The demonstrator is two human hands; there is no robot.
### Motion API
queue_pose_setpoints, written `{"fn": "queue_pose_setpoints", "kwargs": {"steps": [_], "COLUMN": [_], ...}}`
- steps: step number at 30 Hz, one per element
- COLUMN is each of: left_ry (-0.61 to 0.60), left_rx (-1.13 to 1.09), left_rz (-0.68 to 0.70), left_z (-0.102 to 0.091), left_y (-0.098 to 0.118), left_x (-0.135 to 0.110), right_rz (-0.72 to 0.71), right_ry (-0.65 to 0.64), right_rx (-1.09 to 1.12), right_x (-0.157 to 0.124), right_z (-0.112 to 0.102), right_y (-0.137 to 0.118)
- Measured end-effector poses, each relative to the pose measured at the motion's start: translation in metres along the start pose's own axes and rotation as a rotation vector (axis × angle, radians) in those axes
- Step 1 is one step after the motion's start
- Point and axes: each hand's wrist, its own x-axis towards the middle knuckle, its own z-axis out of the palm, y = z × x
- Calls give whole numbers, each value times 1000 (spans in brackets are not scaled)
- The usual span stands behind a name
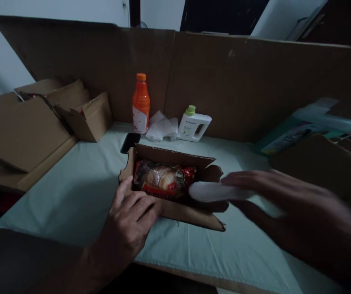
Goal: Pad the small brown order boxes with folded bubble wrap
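An open cardboard box (187, 211) lies on the pale green cloth, its flaps standing up. Inside it rests a red and clear plastic food packet (163, 179) with pale round contents. My left hand (134, 216) grips the near left rim of this box, fingers over the edge. Over the box's right end, my right hand (288, 204) holds a white, rounded, long object (212, 192) between thumb and fingers. Motion blurs that hand, and the exact kind of the white object does not show.
Behind the box stand an orange bottle (141, 104), crumpled clear plastic (161, 127) and a white jug with a green cap (193, 125). A black phone (130, 143) lies nearby. Cardboard boxes (28, 130) are at left, a teal container (298, 130) at right, a cardboard wall (224, 73) behind.
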Motion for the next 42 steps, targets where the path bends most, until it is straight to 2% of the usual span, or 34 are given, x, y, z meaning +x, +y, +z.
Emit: {"fn": "queue_pose_setpoints", "kwargs": {"steps": [2,4,6,8,10,12,14,16,18,19,21,24,27,29,31,33,36,39,42], "left_ry": [-4,12,23,17,-2,10,72,181,285,318,310,182,93,76,91,108,111,62,13], "left_rx": [0,5,6,6,10,16,39,67,57,30,-74,-324,-609,-727,-768,-765,-744,-745,-744], "left_rz": [14,30,33,38,44,51,48,14,-86,-169,-389,-691,-822,-864,-883,-861,-790,-758,-783], "left_z": [0,-1,0,2,4,6,5,2,1,3,12,38,64,74,80,83,89,92,84], "left_y": [-1,-4,-6,-9,-10,-11,-13,-17,-23,-28,-37,-46,-48,-47,-44,-38,-22,1,18], "left_x": [2,5,8,10,12,15,16,14,8,2,-13,-38,-51,-48,-33,-14,5,-10,-53], "right_rz": [-177,-240,-192,-132,-116,-143,-184,-151,3,104,286,422,419,424,477,556,623,630,608], "right_ry": [-284,-478,-535,-521,-519,-524,-408,-116,154,213,207,148,103,106,123,163,256,259,231], "right_rx": [-110,-261,-409,-495,-546,-560,-505,-430,-376,-334,-195,49,199,252,282,299,351,425,448], "right_x": [42,71,87,94,95,92,80,58,27,10,-23,-52,-47,-31,-14,-3,-5,-22,-31], "right_z": [19,43,67,84,87,75,51,25,10,9,25,78,132,151,156,152,141,136,141], "right_y": [-7,-8,-4,2,6,7,9,17,31,40,54,61,51,46,51,65,90,99,89]}}
